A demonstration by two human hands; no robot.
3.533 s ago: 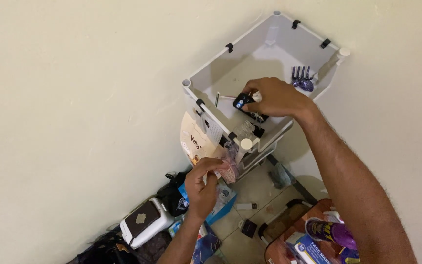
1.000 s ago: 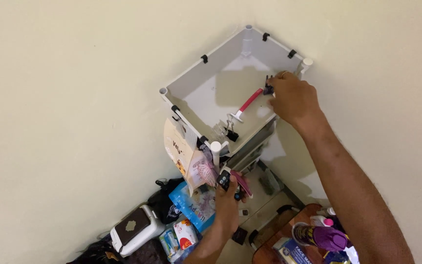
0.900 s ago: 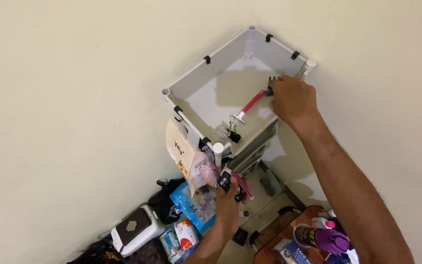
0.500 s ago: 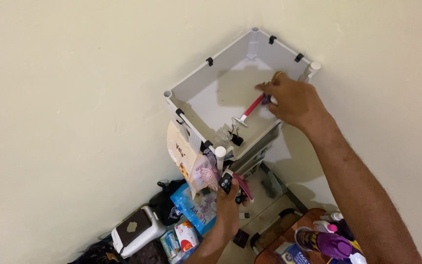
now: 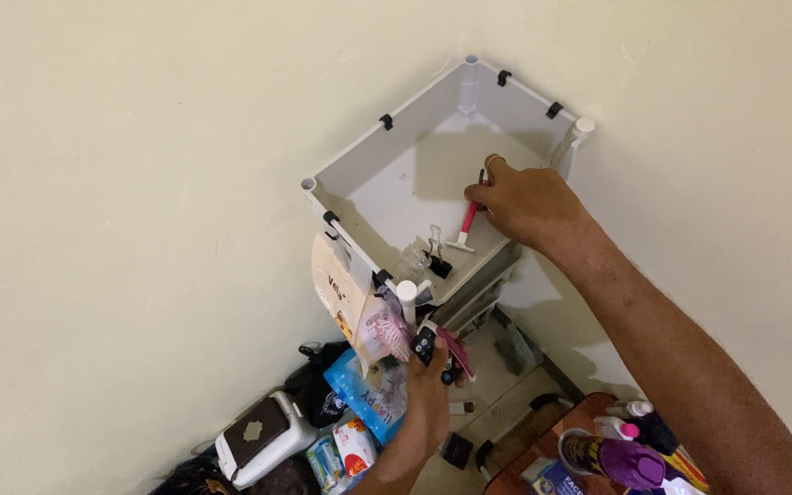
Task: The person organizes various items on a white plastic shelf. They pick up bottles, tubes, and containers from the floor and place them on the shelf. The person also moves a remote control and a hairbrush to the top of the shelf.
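Observation:
My right hand reaches into the white open-top bin of a corner rack and grips the pink-handled razor by its handle, lifting it so the head hangs down. Something dark and small is tucked under the same fingers; what it is cannot be made out. A black binder clip and a clear crumpled piece lie in the bin's near corner. Below the bin, my left hand holds a small black remote and a flat pink item.
Packets and a pink pouch hang off the bin's front corner. On the floor are a white and brown box, a blue packet and small cartons. A purple bottle and other toiletries lie on a brown surface at bottom right.
My right hand came from the bin's far right corner to its middle and took up the razor, which now hangs more upright. My left hand stayed below with the remote.

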